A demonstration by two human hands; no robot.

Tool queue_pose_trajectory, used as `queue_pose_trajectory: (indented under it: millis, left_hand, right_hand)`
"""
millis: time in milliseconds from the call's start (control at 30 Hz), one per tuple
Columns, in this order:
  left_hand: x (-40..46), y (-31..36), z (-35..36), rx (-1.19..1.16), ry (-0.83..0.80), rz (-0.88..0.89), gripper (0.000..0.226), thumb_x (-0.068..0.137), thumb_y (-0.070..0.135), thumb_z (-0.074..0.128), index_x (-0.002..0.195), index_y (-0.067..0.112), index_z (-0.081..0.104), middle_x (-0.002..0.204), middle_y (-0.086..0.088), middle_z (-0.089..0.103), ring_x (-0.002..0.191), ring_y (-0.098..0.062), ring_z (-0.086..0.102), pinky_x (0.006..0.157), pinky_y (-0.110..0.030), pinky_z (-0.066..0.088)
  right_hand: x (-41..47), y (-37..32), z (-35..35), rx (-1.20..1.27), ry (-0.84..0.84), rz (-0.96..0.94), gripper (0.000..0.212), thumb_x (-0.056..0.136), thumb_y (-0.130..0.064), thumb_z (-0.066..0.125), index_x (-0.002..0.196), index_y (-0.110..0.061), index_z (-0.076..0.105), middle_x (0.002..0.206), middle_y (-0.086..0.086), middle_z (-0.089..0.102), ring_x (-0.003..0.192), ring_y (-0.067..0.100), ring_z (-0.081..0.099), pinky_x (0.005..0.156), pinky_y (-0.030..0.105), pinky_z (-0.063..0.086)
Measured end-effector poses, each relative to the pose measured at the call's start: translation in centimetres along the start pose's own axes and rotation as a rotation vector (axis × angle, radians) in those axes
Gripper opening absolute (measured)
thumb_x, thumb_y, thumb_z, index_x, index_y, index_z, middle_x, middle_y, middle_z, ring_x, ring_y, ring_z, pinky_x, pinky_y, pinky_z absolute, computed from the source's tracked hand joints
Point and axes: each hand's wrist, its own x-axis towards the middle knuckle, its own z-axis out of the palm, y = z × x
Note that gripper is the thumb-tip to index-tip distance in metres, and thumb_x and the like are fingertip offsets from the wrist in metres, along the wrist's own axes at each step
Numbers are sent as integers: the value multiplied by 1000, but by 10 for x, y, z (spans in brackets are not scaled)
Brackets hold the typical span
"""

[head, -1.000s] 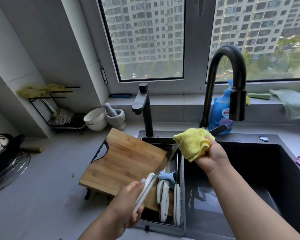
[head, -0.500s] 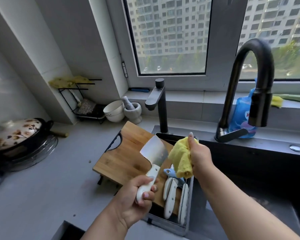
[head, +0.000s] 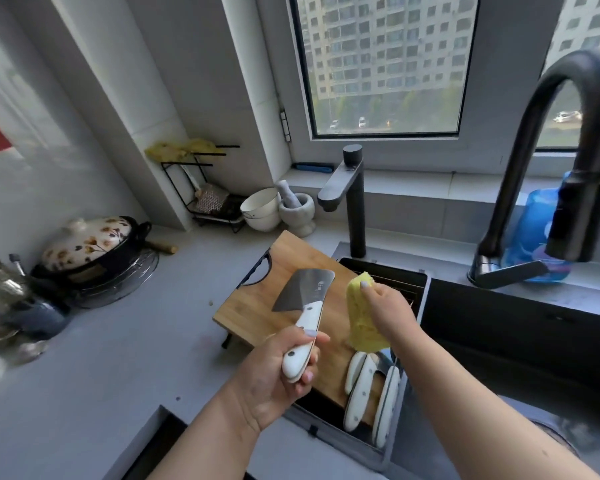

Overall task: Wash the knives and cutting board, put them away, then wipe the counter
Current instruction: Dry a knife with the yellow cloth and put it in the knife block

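Cleaver: broad, flat steel blade with a squared tip and a small printed mark, on a smooth white riveted handle; held blade-up above the board, just left of the cloth but apart from it.
Left hand: fingers and thumb curled tightly round the cleaver's white handle.
Right hand: fingers clenched on the yellow cloth, one fingertip pressed at its top edge.
Yellow cloth: soft, nubbly fabric, bunched into a long hanging wad below and left of the right hand.
Cutting board: rectangular, warm-toned wood with visible grain and a dark cut-out handle at its far corner; lies beneath both hands, partly over the sink's rack.
Other knives: several glossy white rounded handles, side by side in the rack, just below the right hand and right of the left hand.
Sink: dark, matte, angular basin under the right forearm.
Tall faucet: black arched tube, beyond the right hand, with a blue translucent bottle behind it.
Small faucet: squared dark metal, beyond both hands.
Counter: pale grey, smooth, left of the left hand.
Pot: black, round, with a flower-patterned lid, far left on a wire trivet.
Mortar: rough grey stone, beside white stacked bowls.
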Motion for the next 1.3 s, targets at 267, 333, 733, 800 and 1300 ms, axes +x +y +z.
queue_pose_trajectory:
  millis: [267, 333, 733, 800, 1300]
  left_hand:
    - [-1, 10, -3, 47, -19, 128, 46, 76, 25, 71, 111, -1, 56, 74, -7, 58, 60, -12, 54, 45, -19, 42]
    - [0, 15, -7, 7, -31, 140, 43, 79, 24, 72, 113, 0, 58, 78, -9, 62, 67, -14, 56, 50, -21, 48]
    - [-13, 69, -80, 9, -80, 303, 29, 78, 19, 70, 105, 11, 61, 82, -4, 67, 74, -13, 63, 61, -25, 41]
    - [-22, 84, -99, 61, -49, 364, 29, 82, 22, 66, 108, 9, 64, 89, -6, 68, 76, -12, 64, 60, -25, 39]
    - [-135, 149, -276, 134, 346, 556, 24, 88, 37, 60, 71, 21, 68, 60, 8, 53, 51, -7, 43, 50, -23, 29]
  right_hand:
    - [6, -2, 17, -192, -31, -3, 41, 95, -40, 50, 130, -19, 54, 112, 6, 63, 98, 23, 57, 74, 29, 42]
    - [8, -3, 21, -177, -7, 2, 38, 93, -39, 52, 125, -19, 57, 113, 3, 64, 96, 21, 58, 70, 27, 41]
    - [-61, -94, 74, 417, -17, -413, 49, 76, -60, 51, 90, -14, 63, 59, -4, 59, 52, 11, 53, 48, 23, 38]
    - [-79, -116, 95, 293, -72, -513, 49, 70, -71, 48, 92, -30, 61, 67, -4, 63, 54, 6, 56, 47, 20, 42]
    - [-125, -240, 300, 288, -109, -986, 30, 72, -44, 65, 101, -40, 61, 87, -16, 68, 67, 12, 67, 60, 42, 56]
